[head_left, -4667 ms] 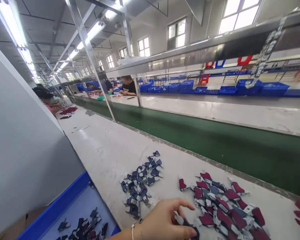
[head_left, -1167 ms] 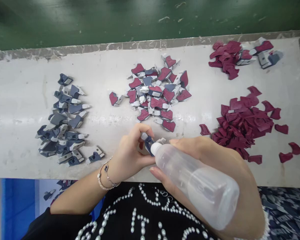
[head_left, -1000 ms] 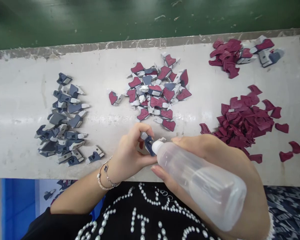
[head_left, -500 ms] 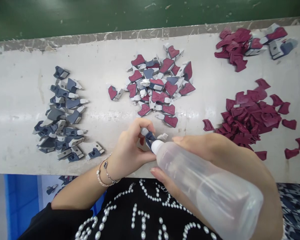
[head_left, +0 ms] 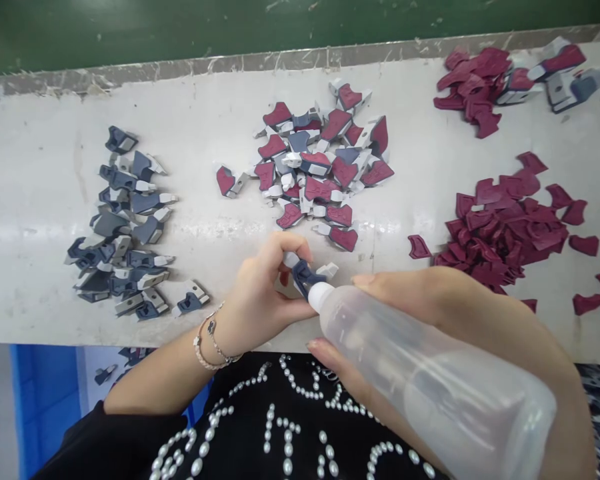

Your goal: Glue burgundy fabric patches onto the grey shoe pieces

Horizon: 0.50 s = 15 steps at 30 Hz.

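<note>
While the left hand [head_left: 260, 287] pinches a navy part [head_left: 305, 275] between narrowly set thumb and fingers, the right hand [head_left: 485, 313] has its fingers wrapped around a translucent squeeze bottle [head_left: 430, 380]. This bottle lies tilted, base toward four o'clock and white tip [head_left: 320, 296] toward ten, right at the part's lower edge; whether tip and part touch, I cannot tell. A pale prong juts from the part toward three o'clock.

Taking the held part as the dial's centre, a pile of navy-and-grey parts [head_left: 130, 227] sits between nine and ten o'clock on the white worktop [head_left: 190, 127]. Maroon-faced parts [head_left: 325, 183] are heaped at twelve. Loose maroon pieces [head_left: 515, 230] spread between two and three, with a smaller maroon cluster [head_left: 475, 83] between one and two, beside several grey-and-navy parts [head_left: 563, 83]. At eight o'clock, below the worktop's edge, stands a blue bin [head_left: 45, 400].
</note>
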Each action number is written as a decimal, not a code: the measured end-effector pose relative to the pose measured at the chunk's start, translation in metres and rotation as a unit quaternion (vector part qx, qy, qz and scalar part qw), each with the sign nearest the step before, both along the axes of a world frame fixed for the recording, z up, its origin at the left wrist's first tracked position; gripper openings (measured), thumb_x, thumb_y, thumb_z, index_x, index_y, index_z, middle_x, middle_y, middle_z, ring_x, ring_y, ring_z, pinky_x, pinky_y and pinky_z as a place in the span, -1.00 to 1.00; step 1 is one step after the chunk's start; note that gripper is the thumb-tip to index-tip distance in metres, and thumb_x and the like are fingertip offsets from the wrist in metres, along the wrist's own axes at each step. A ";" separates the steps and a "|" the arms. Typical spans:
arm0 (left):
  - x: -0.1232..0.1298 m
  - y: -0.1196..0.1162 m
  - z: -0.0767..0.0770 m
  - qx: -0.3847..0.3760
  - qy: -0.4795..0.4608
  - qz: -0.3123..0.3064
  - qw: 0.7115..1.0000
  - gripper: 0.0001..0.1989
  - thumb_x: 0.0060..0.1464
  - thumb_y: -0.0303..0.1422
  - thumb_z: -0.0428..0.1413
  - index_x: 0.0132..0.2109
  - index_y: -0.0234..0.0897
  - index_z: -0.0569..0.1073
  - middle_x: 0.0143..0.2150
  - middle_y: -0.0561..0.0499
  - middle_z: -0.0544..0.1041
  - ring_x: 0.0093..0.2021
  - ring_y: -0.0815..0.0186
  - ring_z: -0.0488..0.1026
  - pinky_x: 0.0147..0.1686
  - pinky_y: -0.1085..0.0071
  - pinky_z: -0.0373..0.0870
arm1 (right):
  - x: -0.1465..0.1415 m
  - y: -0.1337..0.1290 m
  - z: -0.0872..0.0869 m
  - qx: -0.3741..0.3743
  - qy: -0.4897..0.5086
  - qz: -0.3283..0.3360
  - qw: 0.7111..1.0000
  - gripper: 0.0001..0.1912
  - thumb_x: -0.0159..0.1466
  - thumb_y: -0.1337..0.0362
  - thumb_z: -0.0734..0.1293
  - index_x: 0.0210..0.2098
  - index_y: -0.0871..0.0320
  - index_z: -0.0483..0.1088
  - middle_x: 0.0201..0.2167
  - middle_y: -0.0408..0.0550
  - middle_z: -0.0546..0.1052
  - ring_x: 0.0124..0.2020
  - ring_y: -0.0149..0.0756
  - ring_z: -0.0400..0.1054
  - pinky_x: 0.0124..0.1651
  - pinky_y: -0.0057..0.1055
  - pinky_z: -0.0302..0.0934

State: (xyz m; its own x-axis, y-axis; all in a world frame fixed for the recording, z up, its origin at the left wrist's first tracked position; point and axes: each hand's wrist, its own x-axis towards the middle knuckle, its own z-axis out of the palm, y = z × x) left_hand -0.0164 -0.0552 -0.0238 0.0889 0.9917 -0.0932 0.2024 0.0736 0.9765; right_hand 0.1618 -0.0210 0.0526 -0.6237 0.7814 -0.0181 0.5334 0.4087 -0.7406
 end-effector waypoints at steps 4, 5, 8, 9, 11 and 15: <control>0.001 0.001 0.003 0.005 -0.005 -0.008 1.000 -0.65 -0.06 -0.42 0.28 -0.17 -0.14 0.29 -0.33 0.13 0.39 -0.53 0.45 0.24 -0.56 0.45 0.28 | -0.002 0.006 0.002 0.004 -0.002 -0.001 1.000 -0.65 0.21 0.26 0.43 -0.60 0.11 0.23 -0.68 -0.30 0.28 -0.75 -0.61 0.05 -0.68 -0.49 -0.02; 0.001 0.001 0.003 0.003 -0.006 -0.011 1.000 -0.66 -0.04 -0.40 0.27 -0.17 -0.15 0.29 -0.33 0.12 0.39 -0.52 0.45 0.24 -0.56 0.45 0.28 | -0.003 0.007 0.003 0.003 0.000 -0.001 1.000 -0.64 0.22 0.26 0.41 -0.62 0.12 0.22 -0.69 -0.29 0.28 -0.76 -0.62 0.04 -0.68 -0.50 -0.03; 0.000 0.001 0.002 0.010 -0.001 -0.017 1.000 -0.68 0.01 -0.39 0.25 -0.16 -0.15 0.28 -0.31 0.12 0.39 -0.50 0.45 0.26 -0.53 0.47 0.28 | -0.004 0.007 0.002 0.000 -0.004 -0.007 1.000 -0.60 0.23 0.24 0.39 -0.66 0.13 0.20 -0.70 -0.27 0.26 -0.75 -0.62 0.05 -0.69 -0.53 -0.02; 0.000 0.002 0.001 0.014 0.003 -0.018 1.000 -0.68 0.00 -0.40 0.26 -0.16 -0.14 0.28 -0.31 0.13 0.39 -0.49 0.46 0.26 -0.52 0.48 0.28 | -0.005 0.007 0.001 0.003 -0.004 -0.007 1.000 -0.59 0.23 0.23 0.40 -0.66 0.13 0.20 -0.70 -0.27 0.25 -0.74 -0.61 0.05 -0.68 -0.53 0.00; -0.001 0.002 -0.001 0.026 0.014 -0.020 0.999 -0.62 -0.06 -0.43 0.30 -0.16 -0.13 0.28 -0.31 0.16 0.38 -0.49 0.48 0.26 -0.50 0.50 0.28 | -0.004 0.006 0.001 0.002 -0.006 -0.006 1.000 -0.59 0.21 0.22 0.41 -0.65 0.12 0.19 -0.70 -0.28 0.23 -0.73 -0.60 0.05 -0.65 -0.54 0.04; 0.000 0.002 -0.002 0.043 0.040 -0.012 0.998 -0.53 -0.16 -0.49 0.35 -0.16 -0.13 0.29 -0.29 0.18 0.39 -0.47 0.49 0.29 -0.45 0.52 0.32 | -0.004 0.006 0.003 -0.017 -0.008 0.007 1.000 -0.63 0.19 0.30 0.41 -0.64 0.11 0.20 -0.70 -0.30 0.24 -0.76 -0.61 0.05 -0.61 -0.52 0.08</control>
State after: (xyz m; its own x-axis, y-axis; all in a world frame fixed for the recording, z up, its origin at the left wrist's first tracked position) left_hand -0.0169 -0.0532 -0.0253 0.1079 0.9940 -0.0161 0.2801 -0.0149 0.9599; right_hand 0.1581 -0.0153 0.0557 -0.6335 0.7718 -0.0550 0.5398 0.3899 -0.7461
